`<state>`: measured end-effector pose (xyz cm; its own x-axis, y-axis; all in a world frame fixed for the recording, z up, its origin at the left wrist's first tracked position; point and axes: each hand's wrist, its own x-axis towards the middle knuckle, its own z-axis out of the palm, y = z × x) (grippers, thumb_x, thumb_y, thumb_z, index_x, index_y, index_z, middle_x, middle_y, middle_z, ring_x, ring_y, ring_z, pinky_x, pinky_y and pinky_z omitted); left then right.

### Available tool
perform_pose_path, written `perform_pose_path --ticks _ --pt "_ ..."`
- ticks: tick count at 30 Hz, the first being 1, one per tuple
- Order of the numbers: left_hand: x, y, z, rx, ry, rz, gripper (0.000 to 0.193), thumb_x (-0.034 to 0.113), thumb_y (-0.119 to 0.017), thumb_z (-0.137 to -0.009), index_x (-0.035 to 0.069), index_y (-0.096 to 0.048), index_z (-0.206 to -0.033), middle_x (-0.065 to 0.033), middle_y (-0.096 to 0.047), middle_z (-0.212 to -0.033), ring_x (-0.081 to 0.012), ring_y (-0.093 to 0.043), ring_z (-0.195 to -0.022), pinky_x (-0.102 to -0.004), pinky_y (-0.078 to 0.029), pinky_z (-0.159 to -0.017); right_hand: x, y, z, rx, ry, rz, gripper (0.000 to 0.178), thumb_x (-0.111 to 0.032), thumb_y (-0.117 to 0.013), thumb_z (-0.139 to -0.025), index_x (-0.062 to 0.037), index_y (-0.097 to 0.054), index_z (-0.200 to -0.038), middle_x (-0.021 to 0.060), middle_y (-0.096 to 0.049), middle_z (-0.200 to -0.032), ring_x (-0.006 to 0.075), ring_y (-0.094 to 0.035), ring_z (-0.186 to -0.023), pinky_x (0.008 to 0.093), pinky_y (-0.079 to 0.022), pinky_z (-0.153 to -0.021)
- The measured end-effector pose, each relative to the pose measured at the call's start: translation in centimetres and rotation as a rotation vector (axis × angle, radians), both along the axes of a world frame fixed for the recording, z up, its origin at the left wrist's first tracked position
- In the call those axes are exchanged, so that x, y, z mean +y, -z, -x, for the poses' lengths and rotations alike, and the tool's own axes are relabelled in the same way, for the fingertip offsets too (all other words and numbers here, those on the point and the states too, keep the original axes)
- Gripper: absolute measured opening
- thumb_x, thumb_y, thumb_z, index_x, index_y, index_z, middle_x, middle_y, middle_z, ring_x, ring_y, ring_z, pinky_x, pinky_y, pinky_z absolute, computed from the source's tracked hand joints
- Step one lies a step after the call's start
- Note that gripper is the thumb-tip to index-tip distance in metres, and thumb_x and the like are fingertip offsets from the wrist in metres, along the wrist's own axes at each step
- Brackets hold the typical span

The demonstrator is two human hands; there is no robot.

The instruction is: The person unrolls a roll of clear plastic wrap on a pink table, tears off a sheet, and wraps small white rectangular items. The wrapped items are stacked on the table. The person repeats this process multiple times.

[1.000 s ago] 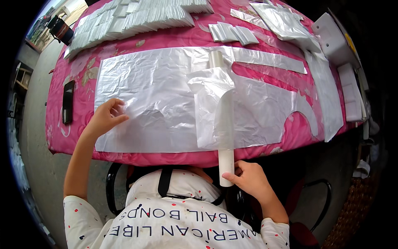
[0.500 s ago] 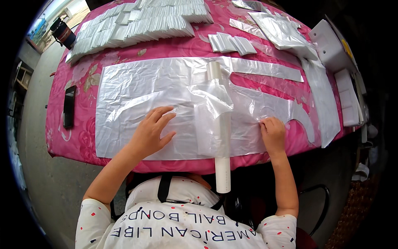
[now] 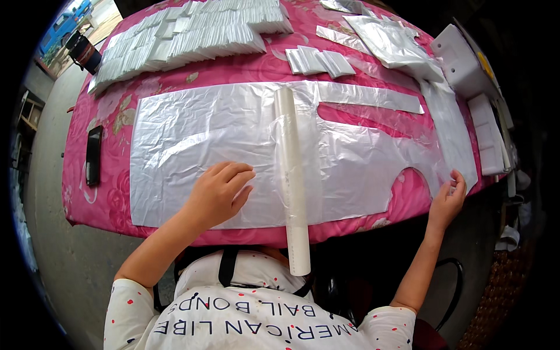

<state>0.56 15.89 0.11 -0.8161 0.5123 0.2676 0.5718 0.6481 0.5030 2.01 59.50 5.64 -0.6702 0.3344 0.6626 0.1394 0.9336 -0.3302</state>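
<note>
A thin, shiny white plastic sheet (image 3: 175, 146), shaped like an apron with straps and cut-outs at its right end, lies spread over the table. Crossing it from back to front is a long, pale translucent tube (image 3: 291, 175), whose near end sticks out past the table edge. My left hand (image 3: 220, 191) hovers over the sheet just left of the tube, its thumb apart from its fingers and nothing in it. By the sheet's curved right end, my right hand (image 3: 448, 198) has loosely bent fingers and a gap at the thumb; whether it touches the film there is unclear.
Many folded white packets (image 3: 192, 41) stand in rows at the back left, with a few more packets (image 3: 319, 62) beside them. Plastic sheets (image 3: 391, 46) are piled at the back right near white foam boxes (image 3: 461, 61). A phone (image 3: 93, 156) lies left; a dark cup (image 3: 83, 51) is behind.
My right hand has moved right, from the sheet's middle to its far right end. The film bunched over the tube now lies flat, and the tube has shifted left.
</note>
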Motion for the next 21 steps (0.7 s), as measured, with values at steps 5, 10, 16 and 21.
perform_pose_path --ticks 5,10,16,21 --pt "3.7 -0.3 2.1 0.069 0.021 -0.059 0.044 0.005 -0.06 -0.077 0.001 -0.047 -0.119 -0.0142 -0.048 -0.126 -0.0332 -0.046 -0.115 -0.0395 -0.04 -0.095 -15.6 1.9 -7.6 -0.722 -0.617 0.289 0.049 -0.051 -0.072 -0.067 -0.0044 -0.061 -0.077 0.0053 -0.061 -0.061 0.0221 -0.06 -0.055 0.0323 -0.048 -0.053" --pt "5.1 2.2 3.2 0.037 -0.069 0.086 0.059 0.019 -0.055 -0.084 -0.006 -0.033 -0.133 -0.0202 -0.032 -0.14 -0.0344 -0.029 -0.131 -0.0415 -0.026 -0.107 -18.4 4.0 -8.7 -1.135 -0.648 0.5 0.05 -0.049 -0.068 -0.07 -0.001 -0.062 -0.083 0.0116 -0.062 -0.061 0.0282 -0.062 -0.055 0.0354 -0.049 -0.055" --pt "4.6 4.4 2.4 0.031 -0.136 0.218 0.068 0.033 -0.051 -0.087 -0.007 -0.027 -0.136 -0.023 -0.024 -0.144 -0.0348 -0.021 -0.135 -0.0435 -0.017 -0.111 -16.6 2.8 -8.6 -1.215 -0.51 0.524 0.04 -0.033 -0.069 -0.069 0.0014 -0.063 -0.089 0.0143 -0.066 -0.071 0.0249 -0.065 -0.064 0.0314 -0.051 -0.062" --pt "5.4 3.3 2.0 0.058 -0.128 0.182 0.061 0.023 -0.051 -0.087 -0.008 -0.029 -0.135 -0.0228 -0.025 -0.143 -0.0362 -0.021 -0.135 -0.0431 -0.018 -0.11 -15.9 2.7 -8.4 -1.209 -0.505 0.477 0.039 -0.032 -0.068 -0.07 0.0002 -0.064 -0.091 0.0142 -0.065 -0.071 0.025 -0.065 -0.064 0.0319 -0.05 -0.062"
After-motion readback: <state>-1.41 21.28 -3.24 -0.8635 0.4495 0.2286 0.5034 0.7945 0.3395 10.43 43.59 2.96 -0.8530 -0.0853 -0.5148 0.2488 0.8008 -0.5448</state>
